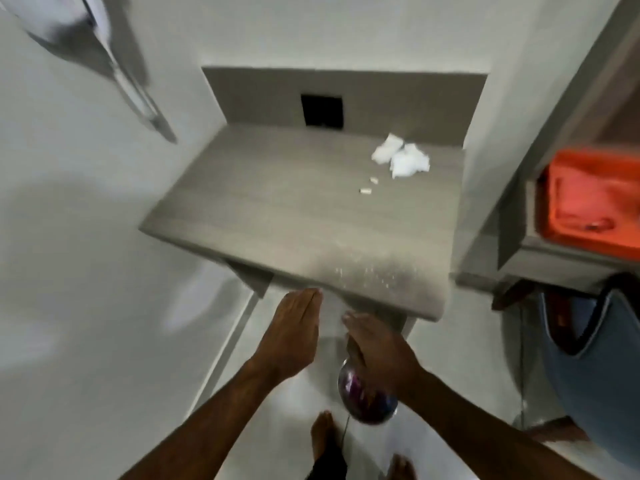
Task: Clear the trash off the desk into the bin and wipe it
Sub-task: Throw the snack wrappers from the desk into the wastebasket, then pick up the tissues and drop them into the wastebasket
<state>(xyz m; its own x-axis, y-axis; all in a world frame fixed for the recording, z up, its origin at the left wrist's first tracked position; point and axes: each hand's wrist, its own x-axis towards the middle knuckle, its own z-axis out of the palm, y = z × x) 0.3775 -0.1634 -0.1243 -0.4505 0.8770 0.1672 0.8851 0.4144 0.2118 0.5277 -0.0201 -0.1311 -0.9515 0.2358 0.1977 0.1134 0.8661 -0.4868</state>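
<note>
The grey wood-grain desk (277,209) carries crumpled white tissues (401,159) at its back right, with two small white scraps (365,191) just in front of them. Fine white crumbs (367,271) are scattered along the front edge. My left hand (294,327) is flat with its fingers together, just below the desk's front edge, and holds nothing. My right hand (377,351) is palm down with fingers stretched out, below the edge. Under it on the floor is a small round bin (367,400) with purple contents, partly hidden by my wrist.
A dark square opening (322,110) sits in the desk's back panel. To the right is a shelf unit with an orange container (595,199), and below it a blue-grey bag (595,358). White walls close in on both sides. My bare feet (322,434) stand on the pale floor.
</note>
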